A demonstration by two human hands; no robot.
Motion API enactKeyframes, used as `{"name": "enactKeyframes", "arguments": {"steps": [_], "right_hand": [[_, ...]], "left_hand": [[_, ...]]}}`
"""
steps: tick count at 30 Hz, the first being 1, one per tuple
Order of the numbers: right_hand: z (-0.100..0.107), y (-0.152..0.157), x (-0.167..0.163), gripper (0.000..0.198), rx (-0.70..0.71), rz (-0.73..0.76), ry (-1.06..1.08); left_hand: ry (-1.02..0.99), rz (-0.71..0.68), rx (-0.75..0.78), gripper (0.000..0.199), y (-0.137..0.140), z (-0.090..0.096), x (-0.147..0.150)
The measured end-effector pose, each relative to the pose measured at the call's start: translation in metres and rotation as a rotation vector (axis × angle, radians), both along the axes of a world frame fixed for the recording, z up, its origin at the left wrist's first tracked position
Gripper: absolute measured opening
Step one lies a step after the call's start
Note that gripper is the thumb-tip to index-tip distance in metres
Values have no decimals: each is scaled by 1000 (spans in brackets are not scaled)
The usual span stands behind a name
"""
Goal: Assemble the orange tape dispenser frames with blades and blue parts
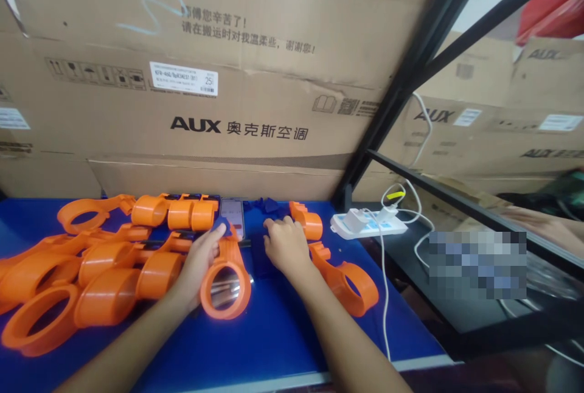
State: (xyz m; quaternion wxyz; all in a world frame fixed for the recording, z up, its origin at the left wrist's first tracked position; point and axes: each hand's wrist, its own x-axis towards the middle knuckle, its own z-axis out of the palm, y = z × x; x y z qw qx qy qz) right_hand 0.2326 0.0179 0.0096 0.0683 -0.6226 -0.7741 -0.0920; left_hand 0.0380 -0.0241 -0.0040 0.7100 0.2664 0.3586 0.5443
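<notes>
My left hand [203,259] is closed round an orange plastic ring holder [224,257], its ring end pointing down towards me. A small dark blue piece [222,224] shows under my left thumb at the holder's upper end. To the right, my right hand [287,246] reaches down with curled fingers over a dark blue item [261,256]. Whatever those fingertips grip is hidden. Just beyond them lie small blue pieces [267,205]. On my right hand's far side are an orange part [308,222] and another orange ring holder [353,286].
Several orange ring holders [107,299] crowd the left of the blue table [274,353]. A phone [233,213] lies at the back. A white power strip [367,226] with cables stands at the right, near a black metal frame [392,101]. A large cardboard box [255,76] rises behind.
</notes>
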Motion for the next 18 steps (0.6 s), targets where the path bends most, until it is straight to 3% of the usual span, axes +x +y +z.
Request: {"name": "enactKeyframes", "arguments": {"steps": [18], "right_hand": [[0,1,2,28,22,-6,12]], "left_hand": [[24,92,36,47,4,-6,2]]}}
